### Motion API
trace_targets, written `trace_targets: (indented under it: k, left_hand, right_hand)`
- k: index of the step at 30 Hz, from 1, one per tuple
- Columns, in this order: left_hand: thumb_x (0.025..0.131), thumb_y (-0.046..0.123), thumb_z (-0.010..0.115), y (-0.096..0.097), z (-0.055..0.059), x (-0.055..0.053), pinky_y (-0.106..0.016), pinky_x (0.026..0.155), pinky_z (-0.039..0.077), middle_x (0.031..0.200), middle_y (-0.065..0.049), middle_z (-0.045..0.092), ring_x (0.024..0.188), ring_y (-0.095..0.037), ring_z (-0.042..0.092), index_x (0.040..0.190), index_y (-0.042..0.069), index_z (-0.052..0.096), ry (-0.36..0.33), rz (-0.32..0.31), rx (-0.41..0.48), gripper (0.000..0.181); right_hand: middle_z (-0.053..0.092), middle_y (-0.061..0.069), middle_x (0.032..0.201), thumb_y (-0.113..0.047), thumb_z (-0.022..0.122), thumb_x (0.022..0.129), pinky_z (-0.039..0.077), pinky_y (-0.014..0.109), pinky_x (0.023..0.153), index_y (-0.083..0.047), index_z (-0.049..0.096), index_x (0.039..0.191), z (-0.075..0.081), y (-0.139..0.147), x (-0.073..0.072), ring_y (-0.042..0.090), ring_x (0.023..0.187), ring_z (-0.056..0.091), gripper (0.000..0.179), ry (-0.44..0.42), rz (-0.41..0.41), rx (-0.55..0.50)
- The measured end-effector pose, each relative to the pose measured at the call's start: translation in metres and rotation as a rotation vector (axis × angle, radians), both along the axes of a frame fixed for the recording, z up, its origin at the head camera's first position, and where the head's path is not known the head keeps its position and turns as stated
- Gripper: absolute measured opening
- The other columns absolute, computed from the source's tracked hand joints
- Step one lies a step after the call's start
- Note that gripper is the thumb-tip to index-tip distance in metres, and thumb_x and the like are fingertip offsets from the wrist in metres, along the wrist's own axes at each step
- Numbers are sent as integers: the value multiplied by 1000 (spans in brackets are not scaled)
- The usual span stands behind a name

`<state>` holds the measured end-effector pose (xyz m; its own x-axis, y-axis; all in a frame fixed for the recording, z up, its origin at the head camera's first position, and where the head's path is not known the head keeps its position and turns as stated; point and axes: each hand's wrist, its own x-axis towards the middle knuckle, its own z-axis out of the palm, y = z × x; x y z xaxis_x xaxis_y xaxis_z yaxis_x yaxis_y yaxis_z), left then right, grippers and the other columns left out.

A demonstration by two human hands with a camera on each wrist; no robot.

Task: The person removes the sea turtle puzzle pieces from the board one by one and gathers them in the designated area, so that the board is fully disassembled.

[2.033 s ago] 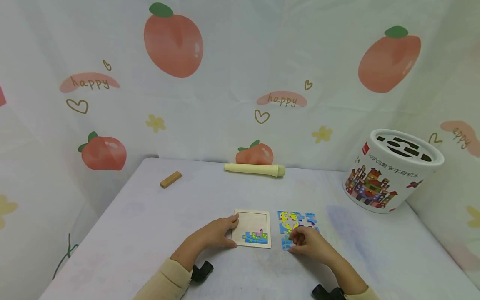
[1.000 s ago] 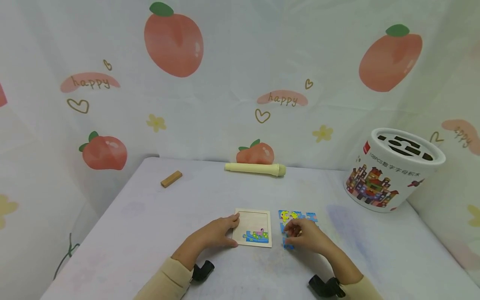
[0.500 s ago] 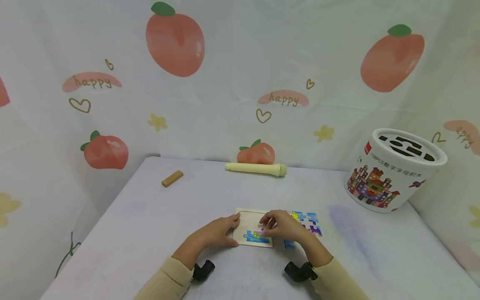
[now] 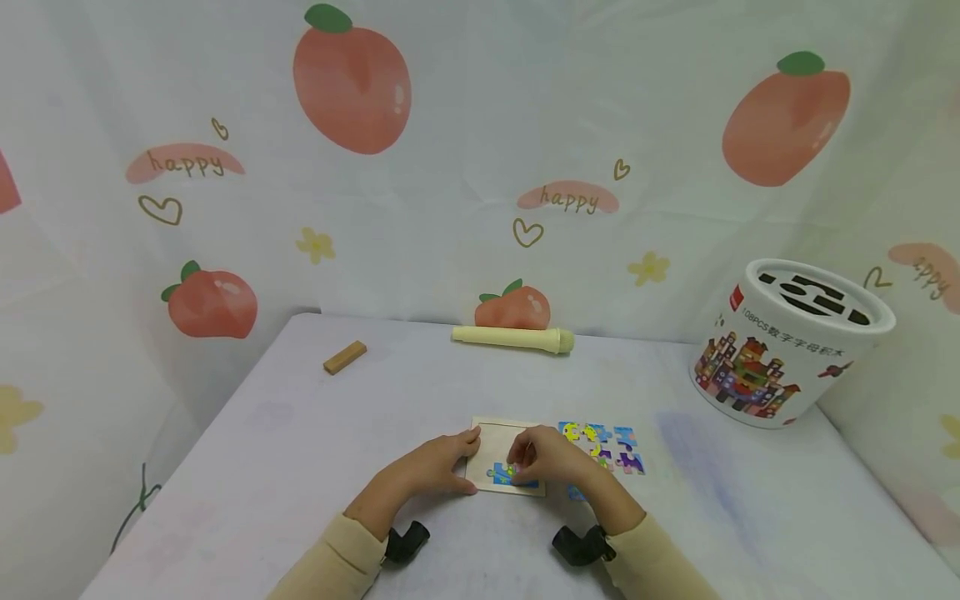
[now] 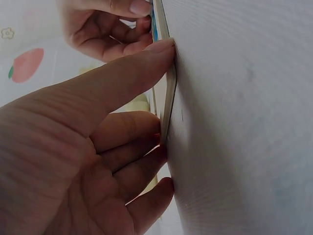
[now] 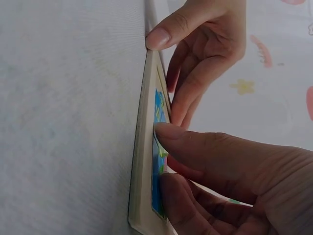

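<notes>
My left hand point(image 4: 435, 467) grips the left side of a square wooden puzzle tray point(image 4: 491, 437), thumb at the near corner and fingers along the edge. Blue jigsaw pieces point(image 4: 500, 473) lie joined in the tray's near right part. Over them, my right hand point(image 4: 555, 457) has thumb and fingertips brought together on a small puzzle piece, mostly hidden by the fingers. The right wrist view shows its thumb point(image 6: 171, 131) right at the blue pieces point(image 6: 156, 193). Several loose puzzle pieces point(image 4: 628, 463) lie right of the tray, partly behind the right hand.
A pale yellow toy microphone point(image 4: 510, 337) lies at the table's back edge. The small wooden block point(image 4: 345, 357) is at the back left. A white bucket point(image 4: 780, 358) with a slotted lid stands at the back right, before a fruit-printed cloth point(image 4: 420, 250).
From the loose pieces, my right hand has moved left over the tray and come down onto the joined pieces. My left hand keeps its grip on the tray.
</notes>
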<state>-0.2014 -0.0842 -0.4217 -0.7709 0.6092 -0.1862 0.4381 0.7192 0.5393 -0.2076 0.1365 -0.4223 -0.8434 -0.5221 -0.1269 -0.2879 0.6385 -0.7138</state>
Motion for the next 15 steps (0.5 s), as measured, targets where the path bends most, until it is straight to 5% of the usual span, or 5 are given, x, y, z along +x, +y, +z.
trace_targets:
  k: [15]
  left_hand:
    - [79,27,73,0,-2,0,-45,110,32,152,-10,31,138,-28,34,139,2,42,2,2,-13,72]
  right_hand:
    - [57,-1,72,-5,78,72,44,18,56,-4,64,81,3,-3,3,10,66,51,17,-14,-13,18]
